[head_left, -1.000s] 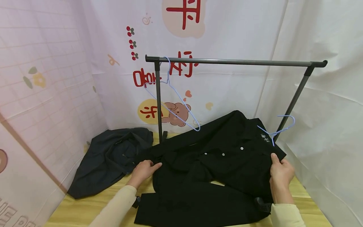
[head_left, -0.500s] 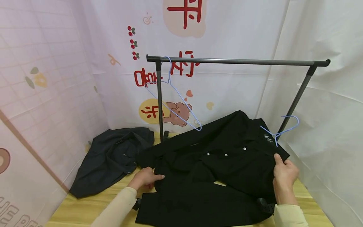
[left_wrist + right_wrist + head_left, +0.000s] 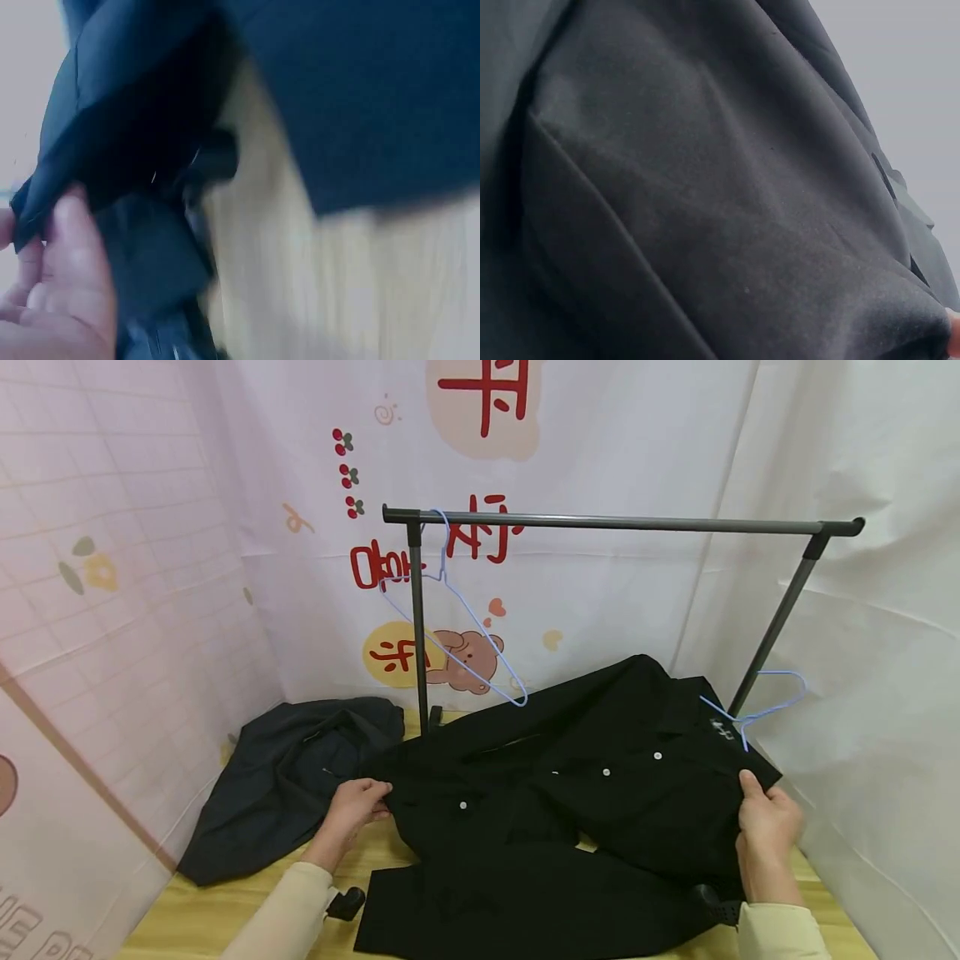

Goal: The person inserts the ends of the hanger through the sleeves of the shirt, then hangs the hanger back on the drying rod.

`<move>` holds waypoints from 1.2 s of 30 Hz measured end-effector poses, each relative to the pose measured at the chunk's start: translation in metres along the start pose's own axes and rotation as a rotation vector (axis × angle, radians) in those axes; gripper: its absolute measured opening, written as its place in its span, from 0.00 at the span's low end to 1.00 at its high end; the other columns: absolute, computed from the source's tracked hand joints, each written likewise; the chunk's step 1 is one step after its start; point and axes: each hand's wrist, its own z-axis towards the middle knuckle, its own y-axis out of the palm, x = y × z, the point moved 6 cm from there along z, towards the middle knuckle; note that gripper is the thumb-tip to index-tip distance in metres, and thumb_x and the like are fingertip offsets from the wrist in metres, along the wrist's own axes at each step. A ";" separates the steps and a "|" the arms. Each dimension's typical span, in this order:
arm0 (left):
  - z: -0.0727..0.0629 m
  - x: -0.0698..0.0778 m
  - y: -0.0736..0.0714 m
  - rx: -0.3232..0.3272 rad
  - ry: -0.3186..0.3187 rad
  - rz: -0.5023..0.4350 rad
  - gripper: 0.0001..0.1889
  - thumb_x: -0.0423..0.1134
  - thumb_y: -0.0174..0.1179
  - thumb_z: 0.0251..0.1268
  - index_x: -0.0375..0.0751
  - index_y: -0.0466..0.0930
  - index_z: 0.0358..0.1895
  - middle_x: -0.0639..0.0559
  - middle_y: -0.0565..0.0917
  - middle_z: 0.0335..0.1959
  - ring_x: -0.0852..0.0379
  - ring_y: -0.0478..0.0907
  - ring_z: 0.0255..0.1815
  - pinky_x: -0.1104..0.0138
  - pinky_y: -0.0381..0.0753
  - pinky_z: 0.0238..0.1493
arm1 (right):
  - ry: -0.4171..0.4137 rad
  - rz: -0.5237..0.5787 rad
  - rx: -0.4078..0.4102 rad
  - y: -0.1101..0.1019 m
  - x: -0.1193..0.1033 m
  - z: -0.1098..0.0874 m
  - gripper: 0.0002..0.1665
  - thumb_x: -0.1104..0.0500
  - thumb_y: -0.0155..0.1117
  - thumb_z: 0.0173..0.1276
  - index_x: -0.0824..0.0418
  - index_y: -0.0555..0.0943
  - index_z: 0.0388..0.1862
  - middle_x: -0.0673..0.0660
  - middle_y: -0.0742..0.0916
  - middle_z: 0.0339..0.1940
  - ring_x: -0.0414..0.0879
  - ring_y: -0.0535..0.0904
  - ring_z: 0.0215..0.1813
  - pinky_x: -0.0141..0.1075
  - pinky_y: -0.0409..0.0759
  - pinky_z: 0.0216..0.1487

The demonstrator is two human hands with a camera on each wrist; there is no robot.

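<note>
A black shirt [image 3: 622, 810] with white buttons lies spread over the table, one sleeve along the front. At its left edge my left hand [image 3: 351, 814] pinches the cloth between thumb and fingers; the left wrist view shows the fingers [image 3: 75, 255] on a fold of it. My right hand [image 3: 768, 827] grips the shirt's right edge, thumb on top. Just above that hand a light blue hanger [image 3: 750, 718] shows its hook and neck, the rest hidden by the shirt. Cloth fills most of the right wrist view, with only a bit of finger at the edge.
A grey clothes rack [image 3: 622, 522] stands behind the shirt. Near its left end hangs another blue hanger [image 3: 480, 618], without a garment. A dark garment [image 3: 292, 777] lies heaped at the left on the wooden table [image 3: 187, 918]. Patterned cloth walls [image 3: 600, 435] enclose the area.
My left hand slid down the shirt's edge, then moved up and left, drawing the cloth outward and uncovering a button. My right hand shifted slightly right with the shirt and hanger.
</note>
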 end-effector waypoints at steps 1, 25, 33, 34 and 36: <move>0.001 -0.002 -0.010 0.018 -0.036 -0.081 0.11 0.36 0.57 0.71 0.29 0.80 0.35 0.45 0.80 0.31 0.56 0.80 0.28 0.64 0.84 0.35 | 0.007 -0.004 0.000 -0.002 0.000 0.002 0.32 0.50 0.68 0.67 0.55 0.67 0.06 0.43 0.65 0.11 0.40 0.62 0.24 0.30 0.62 0.27; -0.018 -0.036 -0.008 -0.282 -0.063 0.394 0.22 0.51 0.65 0.66 0.44 0.71 0.18 0.56 0.62 0.12 0.61 0.52 0.12 0.68 0.56 0.17 | 0.045 0.014 -0.010 0.007 0.010 0.000 0.27 0.49 0.69 0.67 0.52 0.77 0.08 0.38 0.73 0.16 0.42 0.66 0.34 0.27 0.67 0.35; -0.025 -0.025 0.017 -0.294 0.213 0.624 0.08 0.38 0.71 0.59 0.40 0.82 0.27 0.55 0.77 0.25 0.57 0.71 0.24 0.64 0.73 0.28 | 0.038 -0.005 -0.002 0.009 0.009 0.000 0.28 0.49 0.68 0.67 0.51 0.76 0.07 0.40 0.71 0.16 0.44 0.64 0.36 0.33 0.65 0.41; -0.027 -0.023 0.020 -0.305 0.242 0.644 0.08 0.36 0.70 0.59 0.40 0.81 0.25 0.55 0.78 0.24 0.57 0.72 0.24 0.63 0.73 0.28 | 0.041 -0.002 -0.002 0.009 0.010 0.000 0.27 0.49 0.68 0.67 0.51 0.76 0.07 0.40 0.71 0.16 0.44 0.65 0.36 0.33 0.65 0.41; -0.029 -0.020 0.024 -0.324 0.290 0.685 0.10 0.33 0.69 0.59 0.40 0.81 0.22 0.56 0.78 0.21 0.58 0.71 0.22 0.63 0.72 0.27 | 0.044 -0.005 -0.008 0.010 0.010 -0.001 0.27 0.49 0.68 0.67 0.50 0.77 0.07 0.39 0.72 0.17 0.43 0.65 0.36 0.33 0.66 0.41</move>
